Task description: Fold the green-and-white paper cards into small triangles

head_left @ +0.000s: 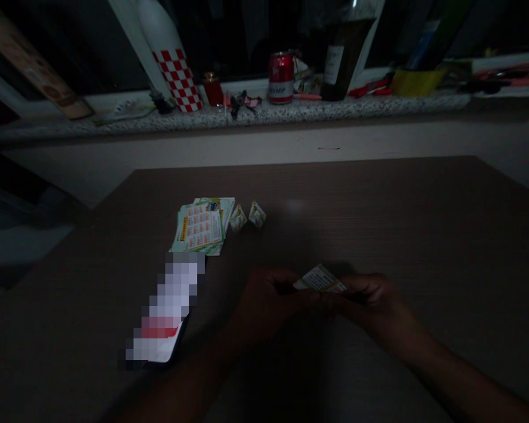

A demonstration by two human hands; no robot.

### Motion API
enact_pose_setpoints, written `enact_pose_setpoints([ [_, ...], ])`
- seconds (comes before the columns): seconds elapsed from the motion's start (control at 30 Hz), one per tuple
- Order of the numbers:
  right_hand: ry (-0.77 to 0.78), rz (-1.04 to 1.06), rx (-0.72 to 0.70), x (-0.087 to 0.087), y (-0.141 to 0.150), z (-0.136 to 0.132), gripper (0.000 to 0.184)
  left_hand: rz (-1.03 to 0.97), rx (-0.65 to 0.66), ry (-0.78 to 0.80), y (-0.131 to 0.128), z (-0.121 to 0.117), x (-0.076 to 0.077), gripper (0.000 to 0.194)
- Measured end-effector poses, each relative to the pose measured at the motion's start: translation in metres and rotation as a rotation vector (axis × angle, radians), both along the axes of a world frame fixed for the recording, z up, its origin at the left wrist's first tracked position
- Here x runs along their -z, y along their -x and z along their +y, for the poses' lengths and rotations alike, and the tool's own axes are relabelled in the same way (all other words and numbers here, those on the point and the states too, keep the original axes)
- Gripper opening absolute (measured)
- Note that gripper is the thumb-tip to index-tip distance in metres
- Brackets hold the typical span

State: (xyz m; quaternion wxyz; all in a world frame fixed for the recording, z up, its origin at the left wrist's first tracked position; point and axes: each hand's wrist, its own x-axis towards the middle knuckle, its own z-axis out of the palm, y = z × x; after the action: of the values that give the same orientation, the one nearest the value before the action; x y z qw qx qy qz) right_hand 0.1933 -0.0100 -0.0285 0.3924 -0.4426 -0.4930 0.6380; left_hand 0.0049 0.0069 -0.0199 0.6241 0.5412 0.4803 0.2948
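Observation:
Both my hands meet low over a dark brown table (401,211) in dim light. My left hand (268,302) and my right hand (370,302) each pinch one end of a small printed paper card (320,279), fingers closed on it. Farther out on the table lies a stack of similar printed cards (200,226). Two small folded paper pieces (248,216) stand just right of that stack. A phone (165,311) with a lit, blurred screen lies to the left of my left hand.
Beyond the table runs a speckled stone windowsill (379,107). On it stand a red-and-white checkered bottle (176,70), a small red jar (213,89), a red can (281,77), a dark bottle (341,59), binder clips (242,103) and a yellow container (417,81).

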Motion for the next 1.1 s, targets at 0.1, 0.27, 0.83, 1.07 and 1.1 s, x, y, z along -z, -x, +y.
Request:
enact_pose_setpoints([
  [0.1,-0.017,-0.003,0.008,-0.0009,0.0003,-0.0001,0.005,0.038,-0.012,-0.009,0.0009,0.0003,0.0021,0.025],
  [0.27,-0.057,-0.039,0.041,-0.0022,-0.0011,-0.0002,0.005,0.003,0.019,0.014,0.0019,0.0017,0.0022,0.027],
  [0.83,-0.094,-0.109,0.039,-0.0004,-0.0009,0.0036,0.012,0.045,0.023,0.005,0.0022,0.0038,0.0000,0.022],
  [1.07,-0.095,-0.146,0.042,-0.0035,-0.0014,0.0043,0.013,0.103,0.003,-0.044,0.0022,0.0050,-0.0038,0.019],
  [1.1,-0.089,-0.146,0.040,-0.0045,-0.0017,0.0045,0.013,0.114,-0.003,-0.049,0.0020,0.0050,-0.0044,0.018],
])
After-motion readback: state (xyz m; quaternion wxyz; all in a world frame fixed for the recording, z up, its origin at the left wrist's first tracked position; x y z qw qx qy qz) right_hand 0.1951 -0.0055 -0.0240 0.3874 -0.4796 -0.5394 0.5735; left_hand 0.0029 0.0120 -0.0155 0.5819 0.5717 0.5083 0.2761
